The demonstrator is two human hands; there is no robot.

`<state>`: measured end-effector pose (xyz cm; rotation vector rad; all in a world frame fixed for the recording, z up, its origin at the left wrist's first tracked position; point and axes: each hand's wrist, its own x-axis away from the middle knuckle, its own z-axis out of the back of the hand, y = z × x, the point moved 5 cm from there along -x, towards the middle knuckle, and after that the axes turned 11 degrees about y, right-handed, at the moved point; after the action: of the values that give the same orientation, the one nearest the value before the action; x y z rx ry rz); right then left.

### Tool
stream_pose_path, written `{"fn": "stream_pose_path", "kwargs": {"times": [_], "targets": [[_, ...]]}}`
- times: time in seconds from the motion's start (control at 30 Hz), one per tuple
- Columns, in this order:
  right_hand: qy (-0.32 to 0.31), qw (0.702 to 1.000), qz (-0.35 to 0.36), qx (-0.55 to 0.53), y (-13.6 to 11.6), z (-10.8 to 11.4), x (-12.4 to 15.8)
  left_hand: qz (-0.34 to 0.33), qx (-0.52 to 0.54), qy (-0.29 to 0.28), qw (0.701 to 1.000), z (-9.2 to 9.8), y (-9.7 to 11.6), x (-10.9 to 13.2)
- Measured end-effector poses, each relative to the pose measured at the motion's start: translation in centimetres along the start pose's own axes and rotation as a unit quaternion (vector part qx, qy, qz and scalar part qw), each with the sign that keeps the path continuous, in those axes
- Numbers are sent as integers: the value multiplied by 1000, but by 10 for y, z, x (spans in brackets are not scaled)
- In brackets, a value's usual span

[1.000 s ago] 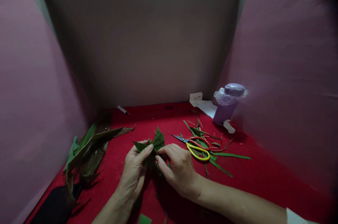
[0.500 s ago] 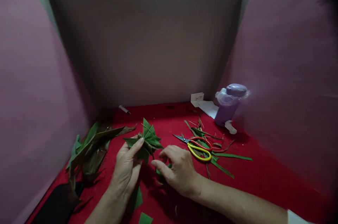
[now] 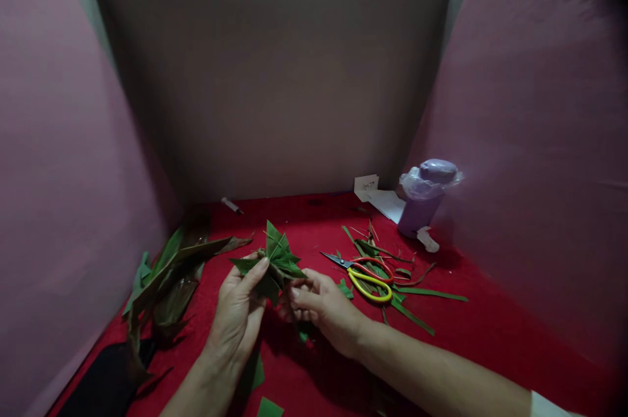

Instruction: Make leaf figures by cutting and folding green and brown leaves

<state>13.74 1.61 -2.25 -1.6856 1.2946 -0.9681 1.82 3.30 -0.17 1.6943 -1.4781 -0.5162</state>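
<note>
1. Left hand (image 3: 235, 312): the thumb presses down on a star-like green leaf piece (image 3: 282, 261), its fingers closed underneath. The piece is held up in front of the person, above the red cloth (image 3: 304, 214).
2. Right hand (image 3: 326, 312): curled, thumb and fingers close together at the piece's lower right, beside a dark, stem-like strip. Whether they grip anything, I cannot tell.
3. Progress, as a judgement: several pointed leaves already stand gathered around a common middle, with a thin pale stick across one, so the shaping looks well advanced. The work seems unfinished, since both hands are at it; how much remains is unclear.
4. Near the right hand: scissors (image 3: 349, 265) with red and yellow handles rest on cut leaf strips (image 3: 432, 294), suggesting some cutting is done.
5. Farther left: long, largely whole leaves (image 3: 169, 273) lie heaped, apparently unused.
</note>
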Motion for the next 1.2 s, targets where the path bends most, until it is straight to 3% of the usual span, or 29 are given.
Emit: {"fn": "stream_pose_path", "kwargs": {"times": [0.13, 0.37, 0.57, 1.2], "targets": [[-25, 994, -27, -101, -2, 0, 2, -7, 0, 4, 1000, 1, 1, 0], [-36, 994, -49, -89, 0, 1, 2, -2, -4, 11, 1000, 1, -2, 0], [-37, 997, -27, -55, -2, 3, 3, 0, 3, 9, 1000, 1, -4, 1], [57, 998, 6, 2, 3, 11, -3, -3, 10, 27, 1000, 3, -9, -1]]}}
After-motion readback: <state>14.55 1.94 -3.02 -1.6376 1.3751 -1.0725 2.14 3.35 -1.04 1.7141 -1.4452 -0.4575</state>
